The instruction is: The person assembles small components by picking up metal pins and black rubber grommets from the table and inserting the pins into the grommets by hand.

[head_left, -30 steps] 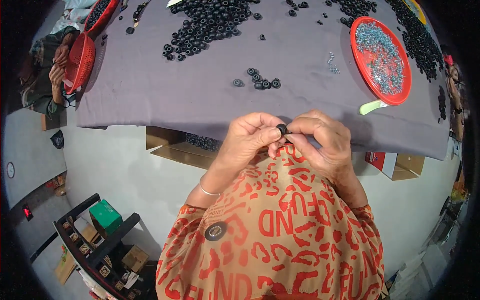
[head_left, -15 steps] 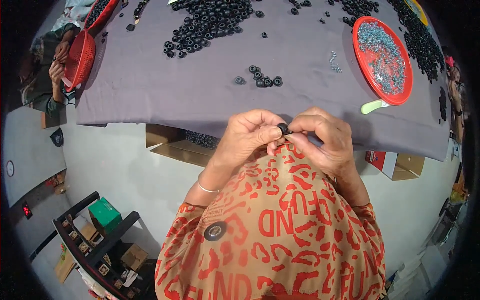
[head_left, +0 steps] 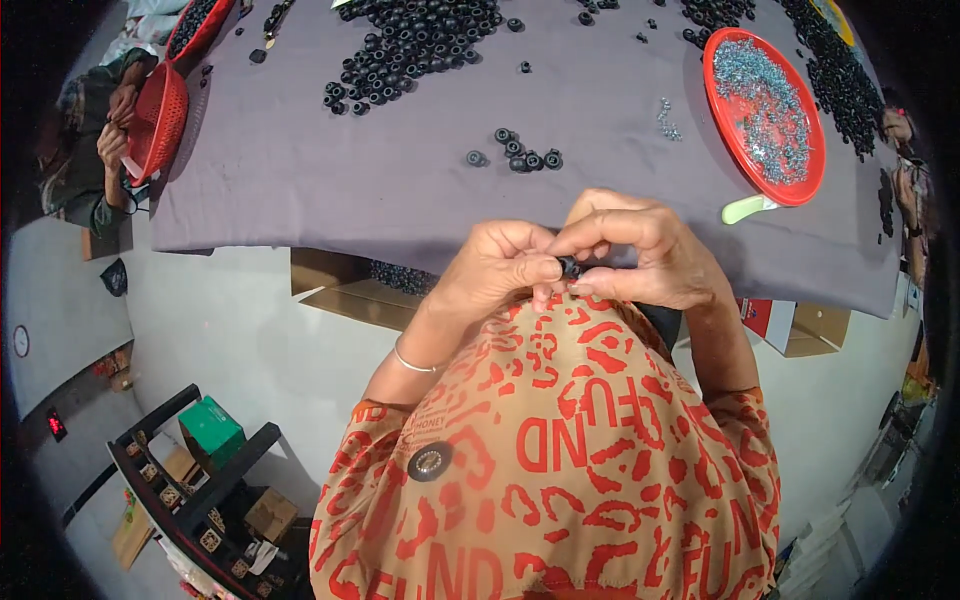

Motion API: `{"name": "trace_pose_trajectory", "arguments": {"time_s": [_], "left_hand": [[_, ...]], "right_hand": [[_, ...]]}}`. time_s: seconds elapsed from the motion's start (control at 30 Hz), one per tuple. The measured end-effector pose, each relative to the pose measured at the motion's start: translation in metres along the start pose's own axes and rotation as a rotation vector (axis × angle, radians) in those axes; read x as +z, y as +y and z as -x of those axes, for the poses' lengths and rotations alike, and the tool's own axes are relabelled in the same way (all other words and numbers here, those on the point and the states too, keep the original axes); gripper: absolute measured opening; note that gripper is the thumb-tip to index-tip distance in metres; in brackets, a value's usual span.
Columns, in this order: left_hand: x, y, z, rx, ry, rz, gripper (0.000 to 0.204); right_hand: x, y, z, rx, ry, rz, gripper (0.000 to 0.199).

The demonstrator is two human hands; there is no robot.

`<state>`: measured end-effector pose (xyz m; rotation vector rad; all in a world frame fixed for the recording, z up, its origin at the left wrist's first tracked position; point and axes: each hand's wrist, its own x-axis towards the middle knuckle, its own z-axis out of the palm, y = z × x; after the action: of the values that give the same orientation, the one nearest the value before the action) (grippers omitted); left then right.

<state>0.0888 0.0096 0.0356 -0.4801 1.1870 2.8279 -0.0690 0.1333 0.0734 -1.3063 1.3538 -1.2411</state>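
Note:
A small round black plastic part is pinched between the thumb and fingers of my left hand, just off the table's front edge and over my lap. My right hand closes on the same part from the other side, index finger curled over the top and thumb below. Fingertips hide most of the part, so any smaller piece between them cannot be made out. Beyond my hands, several similar black parts lie in a loose group on the grey cloth-covered table.
A large heap of black parts lies at the back. On the right stands a red tray of small silvery screws, by a pale green handle. A red basket and another person's hands are at the left. Open cardboard boxes sit below the table.
My right hand has shifted its grip: its index finger now arches over the part, and its wrist has swung outward to the right. My left hand keeps its pinch in nearly the same place.

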Motion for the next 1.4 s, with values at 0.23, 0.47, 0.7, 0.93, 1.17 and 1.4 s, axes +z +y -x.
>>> {"name": "trace_pose_trajectory", "arguments": {"time_s": [0.23, 0.47, 0.7, 0.93, 1.17, 1.4], "left_hand": [[-0.001, -0.007, 0.004, -0.041, -0.038, 0.137, 0.021], [-0.005, -0.011, 0.013, -0.167, -0.021, 0.099, 0.017], [-0.007, -0.013, 0.018, -0.200, 0.014, 0.091, 0.018], [0.000, 0.004, 0.016, -0.182, 0.066, 0.156, 0.016], [-0.042, 0.032, -0.010, 0.610, 0.639, -1.105, 0.009], [-0.045, 0.028, -0.041, 0.682, 0.669, -1.340, 0.014]], "right_hand": [[0.003, 0.007, -0.002, 0.055, -0.067, -0.018, 0.019], [0.010, 0.015, 0.003, 0.067, -0.162, -0.076, 0.017], [0.018, 0.017, -0.001, -0.015, -0.142, -0.040, 0.016], [0.011, 0.016, -0.017, 0.031, -0.167, -0.075, 0.017], [-0.014, 0.038, -0.048, 0.156, 0.382, 0.354, 0.020], [-0.028, 0.072, -0.118, -0.077, 0.591, 0.764, 0.018]]}}
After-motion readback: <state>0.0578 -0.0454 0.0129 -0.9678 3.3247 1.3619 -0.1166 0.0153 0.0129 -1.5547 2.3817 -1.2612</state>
